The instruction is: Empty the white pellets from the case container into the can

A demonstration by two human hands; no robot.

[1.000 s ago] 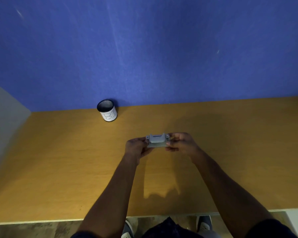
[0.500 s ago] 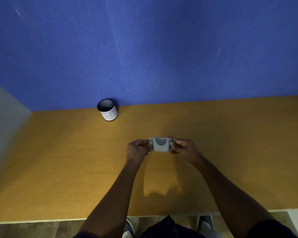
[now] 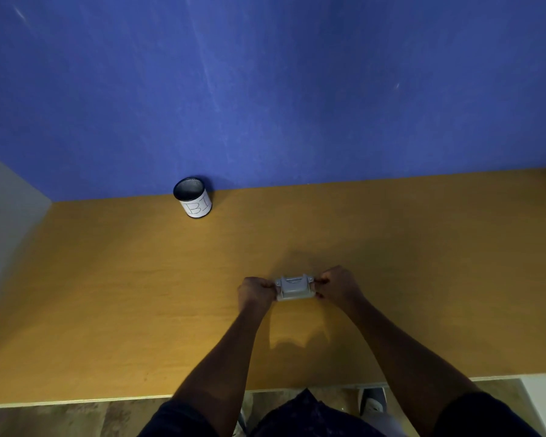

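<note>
A small grey case container (image 3: 294,287) is held over the middle of the wooden table (image 3: 108,294), its lid closed as far as I can see. My left hand (image 3: 255,293) grips its left end and my right hand (image 3: 338,285) grips its right end. The can (image 3: 193,198), dark inside with a white label marked "B1", stands upright at the table's back edge, far to the left of the case. No white pellets are visible; the case hides its contents.
A blue wall (image 3: 265,89) rises directly behind the table. A grey panel (image 3: 4,216) borders the left side. The table's front edge (image 3: 76,402) runs just before my legs and shoes.
Both hands have drawn the case a little nearer to me and lower, and tilted it slightly. The can has not moved.
</note>
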